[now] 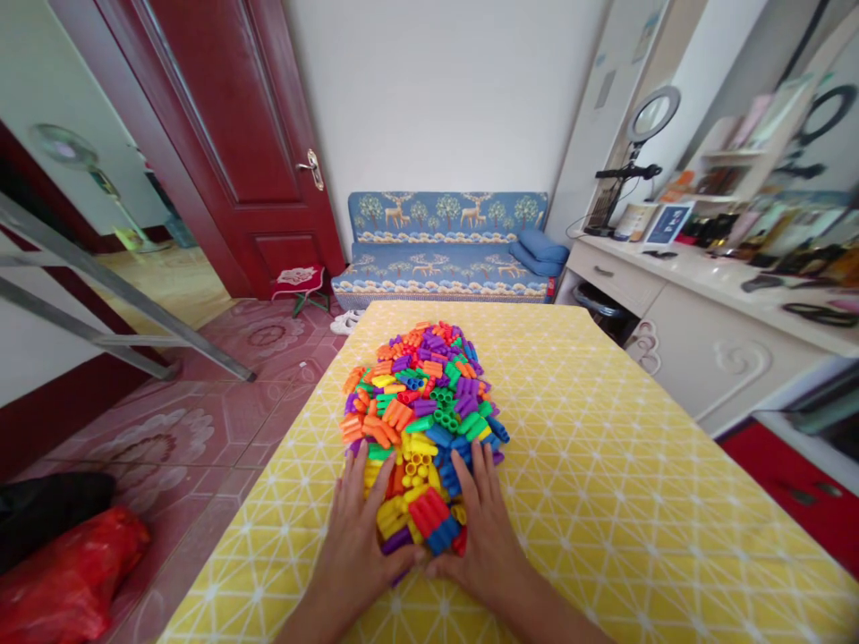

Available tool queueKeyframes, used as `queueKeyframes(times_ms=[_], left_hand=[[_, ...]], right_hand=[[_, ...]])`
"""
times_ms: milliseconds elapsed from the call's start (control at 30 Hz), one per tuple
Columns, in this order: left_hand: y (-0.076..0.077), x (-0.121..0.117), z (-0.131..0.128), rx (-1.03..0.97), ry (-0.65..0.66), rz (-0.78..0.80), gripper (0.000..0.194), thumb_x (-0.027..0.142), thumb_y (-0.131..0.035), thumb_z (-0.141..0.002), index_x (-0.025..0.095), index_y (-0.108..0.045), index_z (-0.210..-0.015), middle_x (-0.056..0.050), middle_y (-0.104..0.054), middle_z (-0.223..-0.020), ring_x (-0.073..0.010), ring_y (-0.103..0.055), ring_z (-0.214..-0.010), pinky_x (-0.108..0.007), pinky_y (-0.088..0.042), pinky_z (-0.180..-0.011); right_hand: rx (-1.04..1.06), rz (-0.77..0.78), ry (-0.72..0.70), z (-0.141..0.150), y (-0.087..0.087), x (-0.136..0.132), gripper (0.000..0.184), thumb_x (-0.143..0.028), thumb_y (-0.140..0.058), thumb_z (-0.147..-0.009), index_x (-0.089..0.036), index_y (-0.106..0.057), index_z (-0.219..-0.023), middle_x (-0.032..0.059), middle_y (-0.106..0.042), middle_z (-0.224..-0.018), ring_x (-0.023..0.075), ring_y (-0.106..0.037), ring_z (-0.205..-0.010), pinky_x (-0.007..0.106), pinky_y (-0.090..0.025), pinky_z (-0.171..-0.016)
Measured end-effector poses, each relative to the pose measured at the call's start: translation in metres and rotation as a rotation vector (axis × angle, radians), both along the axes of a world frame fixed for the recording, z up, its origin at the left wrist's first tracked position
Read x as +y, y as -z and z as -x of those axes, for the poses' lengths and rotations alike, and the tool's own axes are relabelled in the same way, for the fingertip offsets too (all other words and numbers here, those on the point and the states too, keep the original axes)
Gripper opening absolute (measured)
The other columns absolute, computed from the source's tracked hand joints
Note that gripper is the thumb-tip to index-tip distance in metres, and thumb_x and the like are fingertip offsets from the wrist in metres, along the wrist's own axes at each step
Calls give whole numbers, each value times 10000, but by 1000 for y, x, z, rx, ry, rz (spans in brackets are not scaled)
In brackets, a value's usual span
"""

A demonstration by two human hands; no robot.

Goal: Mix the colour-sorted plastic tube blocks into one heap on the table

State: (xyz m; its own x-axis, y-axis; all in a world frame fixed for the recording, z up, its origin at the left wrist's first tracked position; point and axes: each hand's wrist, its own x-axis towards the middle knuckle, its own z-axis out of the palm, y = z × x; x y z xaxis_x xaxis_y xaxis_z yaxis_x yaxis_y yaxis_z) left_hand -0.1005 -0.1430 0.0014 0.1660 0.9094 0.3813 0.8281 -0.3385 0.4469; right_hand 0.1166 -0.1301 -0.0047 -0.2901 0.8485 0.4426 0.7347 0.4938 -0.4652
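Note:
A heap of small plastic pieces (429,394), bullet-shaped and joined in short rows, lies on the yellow patterned tablecloth (591,465). The pieces are red, orange, yellow, green, blue and purple. My left hand (355,528) rests against the near left side of the heap, fingers spread. On the near right side lies my right hand (487,528), its fingers also apart and touching blue pieces. Both thumbs point inward and almost meet at the front of the heap. A red and blue cluster (435,519) sits between the hands. Pieces under my palms are partly hidden.
Past the table stands a blue sofa (443,259) with a deer pattern. A white dresser (711,313) crowded with bottles is at the right. To the left are a metal ladder (127,304), a red stool (299,280) and a red plastic bag (73,572) on the floor.

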Motion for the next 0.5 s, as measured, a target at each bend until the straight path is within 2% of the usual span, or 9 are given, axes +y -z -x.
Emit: queueKeyframes(times_ms=[133, 300, 400, 500], left_hand=[[3, 13, 17, -28, -55, -10, 957, 504, -706, -710, 421, -155, -1487, -49, -63, -1600, -391, -121, -1442, -653, -245, -1091], [-9, 30, 44, -197, -111, 82, 698, 481, -541, -853, 349, -260, -1478, -38, -91, -1604, -305, -128, -1457, -557, -207, -1146], [-18, 47, 57, -351, -178, 156, 627, 516, -449, -896, 317, -296, -1471, -43, -145, -1597, -271, -124, -1461, -524, -147, -1168], [-19, 73, 70, -476, -243, 186, 598, 554, -415, -904, 312, -354, -1446, -45, -255, -1568, -256, -172, -1453, -499, -136, -1176]], right_hand=[[46, 43, -6, 23, 0, 14, 1090, -650, -656, -712, -228, -64, -1525, 153, 71, -1581, 445, 39, -1423, 678, -220, -1065], [56, 71, -24, 45, -6, 31, 913, -620, -556, -820, -238, -118, -1524, 133, 24, -1589, 400, 54, -1435, 644, -211, -1095], [54, 95, -41, 54, -10, 42, 891, -645, -525, -826, -246, -138, -1522, 127, 21, -1590, 390, 37, -1438, 633, -201, -1106], [43, 111, -53, 61, -11, 53, 887, -660, -527, -816, -237, -184, -1516, 127, -27, -1590, 388, 23, -1439, 624, -191, -1115]])
